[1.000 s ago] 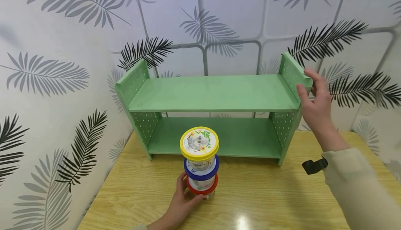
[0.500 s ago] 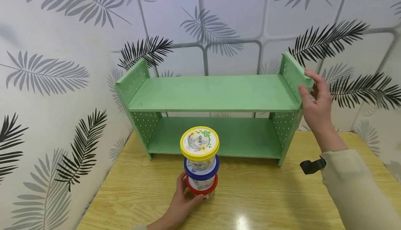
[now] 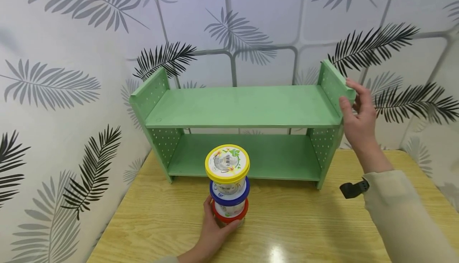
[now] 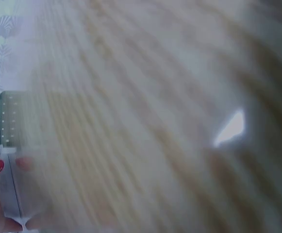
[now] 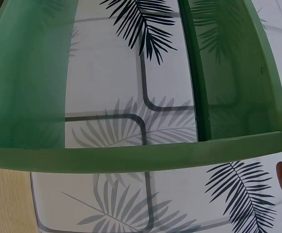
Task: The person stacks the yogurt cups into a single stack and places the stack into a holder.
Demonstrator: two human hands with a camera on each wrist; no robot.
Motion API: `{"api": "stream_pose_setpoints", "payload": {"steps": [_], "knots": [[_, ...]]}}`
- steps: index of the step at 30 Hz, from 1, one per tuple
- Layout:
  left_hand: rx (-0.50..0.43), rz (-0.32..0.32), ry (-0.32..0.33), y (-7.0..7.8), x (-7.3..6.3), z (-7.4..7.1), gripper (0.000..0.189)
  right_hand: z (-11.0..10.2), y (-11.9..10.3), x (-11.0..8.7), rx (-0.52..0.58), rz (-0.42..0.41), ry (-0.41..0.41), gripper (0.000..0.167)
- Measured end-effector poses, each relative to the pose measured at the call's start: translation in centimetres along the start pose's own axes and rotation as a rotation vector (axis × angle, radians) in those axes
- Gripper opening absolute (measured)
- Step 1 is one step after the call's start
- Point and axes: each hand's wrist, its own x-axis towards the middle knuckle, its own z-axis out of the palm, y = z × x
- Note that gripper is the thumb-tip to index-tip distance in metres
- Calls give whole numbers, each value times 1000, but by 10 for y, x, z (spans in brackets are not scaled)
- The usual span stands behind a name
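Observation:
Three round tubs stand stacked on the wooden table, in front of the green shelf (image 3: 244,105). On top is the yellow-lidded tub (image 3: 227,163), below it the blue-lidded tub (image 3: 229,200), and lowest the red-lidded tub (image 3: 230,216). My left hand (image 3: 212,231) grips the red-lidded tub from the left and front, fingers on its far side and thumb in front. Only a strip of a strawberry-printed tub (image 4: 0,182) shows in the left wrist view. My right hand (image 3: 361,117) holds the upper front corner of the shelf's right side panel, thumb on the inner side.
The shelf has an upper board, a lower board (image 3: 279,155) and perforated side panels (image 3: 152,93). It stands toward the back of the table (image 3: 287,223). Behind is a wall (image 3: 265,16) with a leaf pattern. A dark band (image 3: 353,189) sits at my right wrist.
My left thumb has come a little further right around the front of the red-lidded tub. The stack and shelf stay put; my right hand keeps its place on the panel.

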Motion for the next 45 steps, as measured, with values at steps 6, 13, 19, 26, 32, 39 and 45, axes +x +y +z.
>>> {"api": "stream_pose_setpoints", "payload": {"steps": [6, 13, 19, 26, 32, 39, 45], "knots": [[-38, 8, 64, -1, 0, 7, 102, 0, 0, 0, -3, -2, 1, 41], [-48, 21, 97, -2, 1, 11, 100, 0, 0, 0, 3, 3, 2, 41], [-44, 9, 125, -3, 1, 12, 99, 1, 2, -1, -1, -1, 2, 41], [-71, 6, 121, 2, 1, 13, 98, 0, 3, 0, -7, -3, 0, 41], [-77, 33, 104, 6, 4, 12, 98, 0, 2, 0, -13, 0, 4, 40], [-55, 53, 123, 16, 9, 6, 101, 0, 3, -1, -14, -7, -3, 40], [-63, 39, 128, 32, 15, -2, 100, 0, 3, 0, -17, -5, 4, 40]]}}
